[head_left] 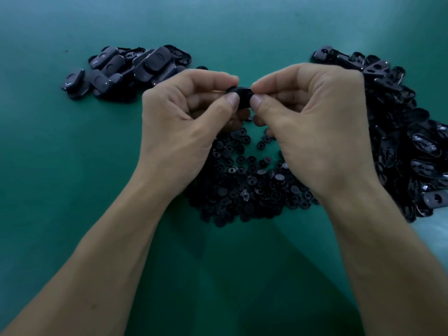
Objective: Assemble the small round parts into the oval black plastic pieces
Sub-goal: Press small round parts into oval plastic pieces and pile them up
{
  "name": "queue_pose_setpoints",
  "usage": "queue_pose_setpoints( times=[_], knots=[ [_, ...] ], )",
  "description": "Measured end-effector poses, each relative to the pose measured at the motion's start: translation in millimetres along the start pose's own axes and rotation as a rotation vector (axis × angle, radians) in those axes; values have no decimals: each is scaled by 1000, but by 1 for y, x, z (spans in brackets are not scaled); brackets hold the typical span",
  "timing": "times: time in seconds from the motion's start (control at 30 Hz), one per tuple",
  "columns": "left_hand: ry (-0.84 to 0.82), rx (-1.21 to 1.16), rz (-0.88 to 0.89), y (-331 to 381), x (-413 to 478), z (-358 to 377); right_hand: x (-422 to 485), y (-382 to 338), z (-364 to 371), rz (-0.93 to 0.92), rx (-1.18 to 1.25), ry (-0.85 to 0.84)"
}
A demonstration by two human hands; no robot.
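One oval black plastic piece [243, 94] is pinched from both ends above the table, my left hand [186, 117] holding its left end and my right hand [308, 122] its right end, thumbs toward me. Most of the piece is hidden by fingertips, so I cannot tell whether a round part sits in it. Below my hands lies a heap of small round black parts [247, 185]. A large pile of oval black pieces [407, 141], hollow sides showing, stretches along the right.
A smaller pile of oval pieces [126, 71], smooth sides mostly up, lies at the back left. Everything rests on a green table mat [60, 166]. A pale edge shows at the far right [436, 238].
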State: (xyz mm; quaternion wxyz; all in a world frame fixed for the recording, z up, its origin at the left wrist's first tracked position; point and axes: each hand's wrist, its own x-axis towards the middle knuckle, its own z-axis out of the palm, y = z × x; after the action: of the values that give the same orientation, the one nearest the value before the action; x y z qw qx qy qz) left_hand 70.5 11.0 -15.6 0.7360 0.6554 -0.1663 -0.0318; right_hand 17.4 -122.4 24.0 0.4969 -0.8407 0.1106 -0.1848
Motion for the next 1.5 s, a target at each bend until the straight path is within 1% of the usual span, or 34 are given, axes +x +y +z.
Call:
queue_pose_setpoints(
  times=[0.17, 0.3, 0.5, 0.6, 0.73, 0.87, 0.97, 1.07, 1.17, 1.33, 1.4, 1.5],
  knots=[
    [-10, 30, 11, 1, -1, 1, -1, 0, 1, -6, -31, -14],
    [-19, 40, 14, 2, -1, 2, -2, 0, 1, -24, -78, 17],
    [-63, 86, 28, 3, -1, 3, -3, -1, 4, 12, -70, 51],
    [-45, 70, 15, 3, -1, 2, -6, -5, 11, 5, -87, 70],
    [-9, 41, 12, 3, -1, 2, -7, -9, 11, -14, -101, 31],
    [8, 45, 11, 2, 0, 2, -5, -7, 10, 20, -48, -20],
    [-6, 50, 8, 1, 1, 1, -2, -2, 6, 42, 3, -40],
    [-17, 46, 21, 0, 0, 1, 1, 6, 1, 67, -29, -90],
    [-32, 21, 29, -1, 0, 1, 3, 11, -1, 99, 57, -152],
    [-37, -10, 11, -4, 0, 0, 6, 13, -8, 53, 108, -190],
    [-39, -3, 11, -4, 0, 0, 6, 12, -11, 31, 99, -205],
    [-44, 3, 1, -5, 0, 0, 4, 10, -10, -8, 59, -183]
  ],
)
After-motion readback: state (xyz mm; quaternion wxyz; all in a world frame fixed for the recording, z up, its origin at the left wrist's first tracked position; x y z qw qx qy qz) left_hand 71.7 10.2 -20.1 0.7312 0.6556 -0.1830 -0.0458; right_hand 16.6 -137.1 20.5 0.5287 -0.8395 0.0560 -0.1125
